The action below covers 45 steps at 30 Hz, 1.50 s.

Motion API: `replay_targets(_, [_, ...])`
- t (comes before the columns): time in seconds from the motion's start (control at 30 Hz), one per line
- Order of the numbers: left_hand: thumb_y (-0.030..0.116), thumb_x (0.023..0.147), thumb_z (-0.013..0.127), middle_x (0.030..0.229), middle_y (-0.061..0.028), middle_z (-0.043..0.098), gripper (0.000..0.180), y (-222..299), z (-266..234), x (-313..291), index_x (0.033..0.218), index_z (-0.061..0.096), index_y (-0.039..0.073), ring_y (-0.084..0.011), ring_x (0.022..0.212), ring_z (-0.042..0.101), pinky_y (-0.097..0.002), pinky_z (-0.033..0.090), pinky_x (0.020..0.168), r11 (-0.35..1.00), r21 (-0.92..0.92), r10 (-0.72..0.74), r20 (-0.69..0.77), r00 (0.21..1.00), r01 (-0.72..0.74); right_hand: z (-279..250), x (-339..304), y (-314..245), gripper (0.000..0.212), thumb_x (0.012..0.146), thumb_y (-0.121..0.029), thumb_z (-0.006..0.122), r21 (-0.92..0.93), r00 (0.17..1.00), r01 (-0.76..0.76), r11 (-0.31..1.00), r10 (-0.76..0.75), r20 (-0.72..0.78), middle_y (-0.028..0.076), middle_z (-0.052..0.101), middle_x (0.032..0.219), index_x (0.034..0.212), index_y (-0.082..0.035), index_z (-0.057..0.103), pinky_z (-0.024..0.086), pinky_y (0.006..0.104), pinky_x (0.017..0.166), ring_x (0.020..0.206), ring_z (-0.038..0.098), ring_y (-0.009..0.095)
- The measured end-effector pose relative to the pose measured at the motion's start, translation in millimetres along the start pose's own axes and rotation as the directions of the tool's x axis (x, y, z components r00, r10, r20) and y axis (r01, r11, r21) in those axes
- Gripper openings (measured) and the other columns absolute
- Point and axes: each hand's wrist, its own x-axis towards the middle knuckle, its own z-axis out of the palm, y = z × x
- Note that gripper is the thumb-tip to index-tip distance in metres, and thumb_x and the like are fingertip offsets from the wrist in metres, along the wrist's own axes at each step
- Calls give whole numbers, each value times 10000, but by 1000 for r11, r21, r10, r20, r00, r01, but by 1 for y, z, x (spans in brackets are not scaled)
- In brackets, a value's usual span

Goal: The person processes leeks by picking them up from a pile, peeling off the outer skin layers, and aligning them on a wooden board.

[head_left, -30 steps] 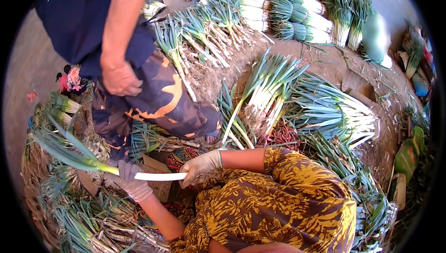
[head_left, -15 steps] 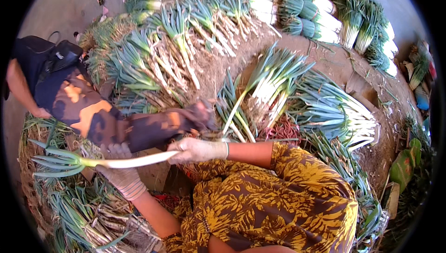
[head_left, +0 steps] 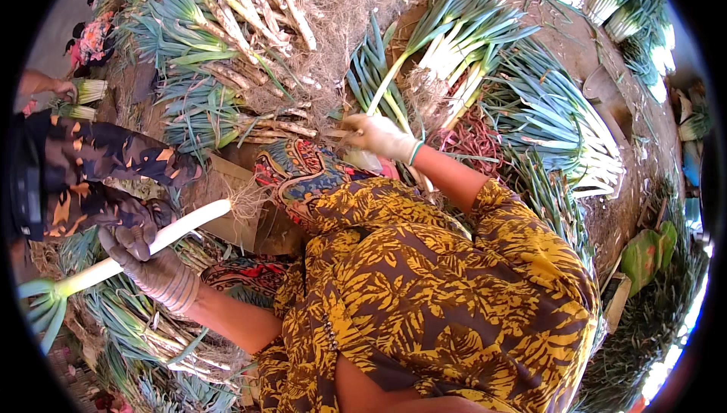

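In the head view, my gloved left hand (head_left: 151,265) is closed round a long green onion (head_left: 178,229). Its white shaft slants up to the right and ends in fringed roots, while the green leaves point left. My right hand (head_left: 379,136), in a pale glove, is out over my patterned lap cloth (head_left: 291,174), fingers drawn together; a small tan sliver shows at the fingertips, its kind unclear. Just beyond that hand lies a bundle of cleaned white-stemmed onions (head_left: 447,53). Soil-brown, rooted onions (head_left: 254,15) are heaped ahead to the left.
Another person's camouflage-trousered legs (head_left: 98,159) stand close on the left. More onions fan out in a pile (head_left: 553,114) at the right, near red ties (head_left: 473,136). Tied bundles (head_left: 621,11) sit at the far right. Below my left hand are more unpeeled onions (head_left: 163,337).
My right hand has left the onion's root end and moved up and right. The left hand has carried the onion leftward, now tilted with roots higher. The other person has stepped left; my view has shifted.
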Motion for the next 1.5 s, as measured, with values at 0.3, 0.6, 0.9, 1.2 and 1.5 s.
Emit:
replay_targets(0.3, [246, 917, 706, 686, 71, 408, 347, -62, 62, 0, 1176, 545, 81, -27, 517, 323, -217, 306, 492, 971, 181, -181, 141, 973, 154, 167, 60, 298, 374, 975, -262, 494, 852, 631, -467, -238, 585, 509, 98, 666, 1160, 1288, -66, 556, 499, 336, 880, 1065, 628, 251])
replay_targets(0.6, [127, 872, 652, 737, 2, 552, 302, -131, 89, 17, 1161, 611, 50, -100, 631, 562, -256, 504, 548, 878, 229, -442, 47, 896, 421, 166, 87, 260, 264, 937, -236, 565, 947, 742, -322, -7, 619, 257, 89, 624, 784, 1063, -9, 611, 502, 419, 742, 712, 602, 284])
replay_targets(0.9, [163, 910, 671, 787, -9, 559, 349, -169, 104, 26, 1238, 578, 90, -100, 625, 540, -241, 466, 509, 817, 85, -564, 324, 759, 571, -68, -22, 103, 260, 862, -103, 622, 990, 892, 127, 68, 428, -143, 88, 678, 946, 1087, 26, 645, 563, 357, 769, 766, 635, 212])
replay_targets(1.2, [144, 789, 784, 1112, -179, 680, 446, -227, 144, 23, 1160, 616, -36, -236, 959, 710, -255, 633, 751, 667, -6, -682, 399, 613, 745, -113, -40, -74, 517, 924, -102, 615, 1000, 993, -23, -21, 116, 25, 31, 579, 926, 1407, -108, 431, 483, 270, 624, 700, 550, 131])
replay_targets(1.5, [266, 865, 760, 1042, -55, 647, 551, -222, 174, -2, 1334, 518, 109, -187, 934, 663, -345, 584, 850, 617, 40, -690, 508, 516, 786, -103, -49, -114, 421, 974, -203, 622, 960, 998, -66, 272, -1, 69, 18, 646, 824, 1304, 2, 461, 402, 153, 379, 469, 506, 24])
